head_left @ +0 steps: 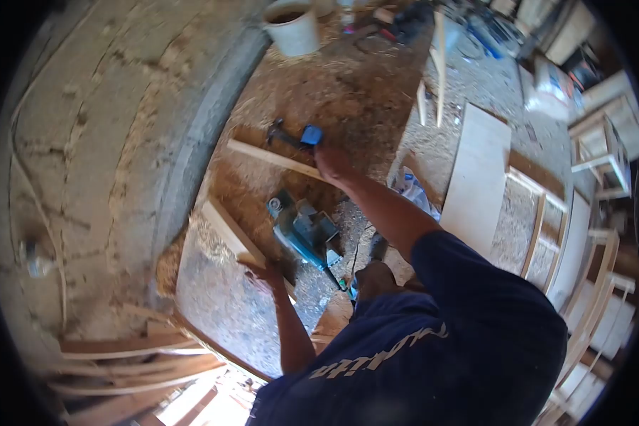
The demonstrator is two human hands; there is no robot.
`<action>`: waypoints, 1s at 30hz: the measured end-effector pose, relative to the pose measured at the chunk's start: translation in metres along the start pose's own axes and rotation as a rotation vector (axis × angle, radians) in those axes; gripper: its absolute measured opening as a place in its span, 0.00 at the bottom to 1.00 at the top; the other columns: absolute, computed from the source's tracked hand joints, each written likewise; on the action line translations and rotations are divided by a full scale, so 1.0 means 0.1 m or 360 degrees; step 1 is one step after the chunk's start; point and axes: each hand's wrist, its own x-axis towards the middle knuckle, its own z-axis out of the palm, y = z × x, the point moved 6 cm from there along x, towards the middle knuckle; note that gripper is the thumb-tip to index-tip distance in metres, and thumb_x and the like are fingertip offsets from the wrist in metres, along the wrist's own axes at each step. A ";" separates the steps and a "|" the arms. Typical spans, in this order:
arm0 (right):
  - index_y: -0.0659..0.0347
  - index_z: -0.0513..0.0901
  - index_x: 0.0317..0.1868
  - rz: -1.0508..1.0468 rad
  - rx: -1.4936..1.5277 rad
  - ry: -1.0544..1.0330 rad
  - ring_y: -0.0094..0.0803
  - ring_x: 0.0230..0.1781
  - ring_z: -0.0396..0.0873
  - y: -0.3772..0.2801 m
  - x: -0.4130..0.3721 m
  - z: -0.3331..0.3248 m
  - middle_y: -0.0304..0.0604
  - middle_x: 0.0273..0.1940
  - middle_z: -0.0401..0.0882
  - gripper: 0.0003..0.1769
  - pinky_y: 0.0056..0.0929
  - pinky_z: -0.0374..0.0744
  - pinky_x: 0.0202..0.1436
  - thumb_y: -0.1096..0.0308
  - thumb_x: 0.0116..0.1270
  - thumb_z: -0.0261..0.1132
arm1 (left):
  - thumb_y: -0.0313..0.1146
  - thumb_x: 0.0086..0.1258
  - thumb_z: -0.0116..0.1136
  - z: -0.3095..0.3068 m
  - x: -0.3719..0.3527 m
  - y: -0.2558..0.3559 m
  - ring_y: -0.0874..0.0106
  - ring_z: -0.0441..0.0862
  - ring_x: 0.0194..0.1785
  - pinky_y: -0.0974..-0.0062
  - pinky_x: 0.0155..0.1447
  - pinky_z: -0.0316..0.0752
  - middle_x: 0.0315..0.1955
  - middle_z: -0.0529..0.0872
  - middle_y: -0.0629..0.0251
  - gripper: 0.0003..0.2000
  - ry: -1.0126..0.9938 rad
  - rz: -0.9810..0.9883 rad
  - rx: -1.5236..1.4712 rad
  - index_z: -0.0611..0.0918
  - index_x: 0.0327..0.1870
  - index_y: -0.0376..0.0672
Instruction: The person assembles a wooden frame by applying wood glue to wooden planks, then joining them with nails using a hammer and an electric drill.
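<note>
My left hand (pixel 264 277) is closed around the near part of a pale wooden board (pixel 227 228), which slants up and to the left over the worktable. My right hand (pixel 331 166) reaches across the table, over the near end of a thin wooden strip (pixel 273 157). Right at its fingertips is a blue tape measure (pixel 311 135); blur hides whether the fingers grip it or the strip. Beside the tape lies a hammer (pixel 282 135) with a dark head. Between my two arms sits a teal power tool (pixel 304 231), apparently an electric planer, with its cord trailing toward me.
Shavings litter the brown worktable (pixel 312 85). At its far end stands a white bucket (pixel 292 32). A rough wall (pixel 121 106) runs along the left. On the right are a pale panel (pixel 477 177) and wooden frames (pixel 536 213). Loose planks (pixel 135 369) lie at lower left.
</note>
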 end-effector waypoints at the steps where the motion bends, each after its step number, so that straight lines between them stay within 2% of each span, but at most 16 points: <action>1: 0.60 0.83 0.50 -0.0092 -0.0059 0.0001 0.54 0.42 0.86 0.01 0.00 0.12 0.56 0.44 0.86 0.12 0.52 0.86 0.46 0.65 0.71 0.60 | 0.47 0.65 0.68 -0.02 -0.02 0.06 0.33 0.77 0.59 0.39 0.60 0.73 0.63 0.74 0.25 0.55 -0.0024 0.0070 0.0011 0.43 0.86 0.41; 3: 0.63 0.83 0.48 -0.0222 -0.0282 0.0120 0.53 0.38 0.87 -0.04 -0.02 0.16 0.55 0.42 0.86 0.12 0.50 0.87 0.42 0.66 0.71 0.61 | 0.48 0.65 0.66 -0.06 -0.05 0.09 0.32 0.78 0.59 0.39 0.59 0.75 0.60 0.73 0.22 0.56 -0.0034 -0.0038 0.0084 0.39 0.85 0.42; 5: 0.62 0.83 0.50 -0.0451 -0.0090 0.0173 0.51 0.33 0.86 -0.13 0.02 0.06 0.55 0.36 0.86 0.15 0.49 0.85 0.37 0.61 0.70 0.63 | 0.46 0.66 0.65 0.12 0.03 -0.09 0.30 0.78 0.59 0.38 0.62 0.76 0.62 0.70 0.19 0.57 0.0035 0.0053 0.0033 0.35 0.85 0.44; 7: 0.59 0.85 0.48 -0.0392 0.0059 0.0071 0.48 0.31 0.85 -0.22 0.05 -0.02 0.53 0.32 0.85 0.15 0.47 0.83 0.36 0.58 0.70 0.63 | 0.50 0.71 0.62 0.16 0.09 -0.16 0.27 0.78 0.58 0.37 0.63 0.76 0.67 0.61 0.12 0.54 0.0020 0.0091 -0.0056 0.35 0.85 0.44; 8: 0.57 0.87 0.46 -0.0380 0.0230 -0.0055 0.46 0.29 0.84 -0.27 0.03 -0.07 0.51 0.28 0.83 0.16 0.45 0.82 0.35 0.54 0.71 0.64 | 0.58 0.70 0.63 0.21 0.18 -0.29 0.28 0.77 0.61 0.38 0.65 0.76 0.71 0.60 0.17 0.57 -0.0092 0.0137 -0.0088 0.36 0.85 0.44; 9: 0.54 0.89 0.45 -0.0356 0.0402 -0.0175 0.43 0.27 0.83 -0.24 -0.06 -0.17 0.49 0.24 0.82 0.17 0.43 0.80 0.33 0.51 0.71 0.65 | 0.62 0.64 0.70 0.50 0.43 -0.67 0.34 0.81 0.57 0.39 0.58 0.80 0.63 0.74 0.31 0.59 0.0102 0.0119 -0.0093 0.40 0.86 0.55; 11: 0.58 0.89 0.41 0.0020 0.1105 -0.0559 0.45 0.30 0.84 -0.07 -0.51 -0.69 0.48 0.27 0.83 0.21 0.44 0.81 0.38 0.46 0.71 0.66 | 0.65 0.67 0.67 0.30 0.46 -0.77 0.32 0.77 0.63 0.39 0.65 0.78 0.71 0.68 0.31 0.54 -0.0113 0.0080 -0.0471 0.49 0.86 0.53; 13: 0.61 0.86 0.40 -0.0050 0.1473 -0.0186 0.44 0.34 0.84 0.10 -1.17 -1.01 0.51 0.30 0.82 0.25 0.47 0.78 0.38 0.43 0.68 0.70 | 0.68 0.67 0.64 0.05 0.44 -0.72 0.35 0.77 0.63 0.38 0.68 0.75 0.73 0.66 0.33 0.53 -0.0246 0.0002 -0.0735 0.53 0.85 0.47; 14: 0.61 0.85 0.40 -0.0060 0.1302 -0.0048 0.44 0.35 0.84 0.22 -1.50 -1.11 0.51 0.31 0.83 0.26 0.47 0.78 0.38 0.42 0.68 0.70 | 0.68 0.67 0.63 -0.17 0.44 -0.61 0.35 0.77 0.63 0.38 0.69 0.75 0.72 0.68 0.35 0.53 -0.0121 0.0052 -0.0500 0.54 0.84 0.44; 18: 0.59 0.83 0.40 0.0225 0.0889 -0.0023 0.54 0.36 0.85 0.91 -2.84 -1.23 0.52 0.32 0.85 0.23 0.51 0.79 0.40 0.45 0.70 0.68 | 0.62 0.73 0.61 -1.01 0.32 0.41 0.39 0.80 0.62 0.45 0.66 0.79 0.69 0.73 0.34 0.48 -0.0001 0.0203 -0.0584 0.57 0.83 0.38; 21: 0.61 0.83 0.39 0.0827 0.0871 0.0127 0.53 0.33 0.84 1.32 -3.61 -1.30 0.52 0.33 0.84 0.22 0.50 0.79 0.41 0.47 0.70 0.70 | 0.61 0.72 0.62 -1.44 0.20 1.57 0.41 0.82 0.59 0.50 0.60 0.83 0.65 0.77 0.36 0.47 0.0113 0.0926 -0.0876 0.61 0.79 0.30; 22: 0.61 0.83 0.39 0.0852 0.0877 0.0172 0.53 0.33 0.84 1.42 -3.83 -1.34 0.52 0.33 0.84 0.22 0.50 0.79 0.41 0.47 0.70 0.70 | 0.60 0.73 0.62 -1.60 -0.02 2.08 0.41 0.82 0.60 0.51 0.60 0.83 0.65 0.77 0.35 0.47 0.0108 0.1140 -0.0974 0.61 0.79 0.29; 24: 0.61 0.84 0.45 0.1113 0.1098 0.0531 0.46 0.31 0.84 1.77 -4.25 -1.48 0.50 0.31 0.83 0.22 0.47 0.79 0.39 0.49 0.67 0.74 | 0.58 0.76 0.61 -1.52 -0.20 2.83 0.45 0.82 0.61 0.54 0.63 0.80 0.65 0.77 0.35 0.44 -0.0177 0.1375 -0.1004 0.62 0.78 0.29; 26: 0.62 0.83 0.47 0.1206 0.1151 0.0810 0.43 0.30 0.83 1.89 -4.57 -1.86 0.49 0.30 0.82 0.23 0.45 0.79 0.38 0.51 0.65 0.77 | 0.53 0.73 0.68 -1.46 -0.92 3.62 0.56 0.81 0.60 0.58 0.65 0.77 0.64 0.79 0.42 0.43 -0.0655 0.1805 -0.1450 0.65 0.77 0.30; 29: 0.65 0.81 0.47 0.1332 0.1121 0.1145 0.34 0.29 0.81 2.22 -5.00 -2.26 0.44 0.28 0.79 0.27 0.39 0.78 0.33 0.51 0.61 0.81 | 0.66 0.70 0.63 -0.75 -1.72 4.31 0.45 0.70 0.74 0.51 0.71 0.73 0.73 0.68 0.35 0.49 -0.0581 0.1770 -0.0528 0.63 0.80 0.34; 30: 0.67 0.79 0.49 0.1388 0.1327 0.1117 0.30 0.30 0.81 2.27 -5.14 -2.50 0.43 0.29 0.81 0.27 0.36 0.79 0.33 0.53 0.64 0.79 | 0.64 0.70 0.65 -0.66 -2.30 4.54 0.48 0.75 0.70 0.52 0.68 0.74 0.67 0.75 0.39 0.47 -0.0620 0.2081 -0.0477 0.66 0.78 0.34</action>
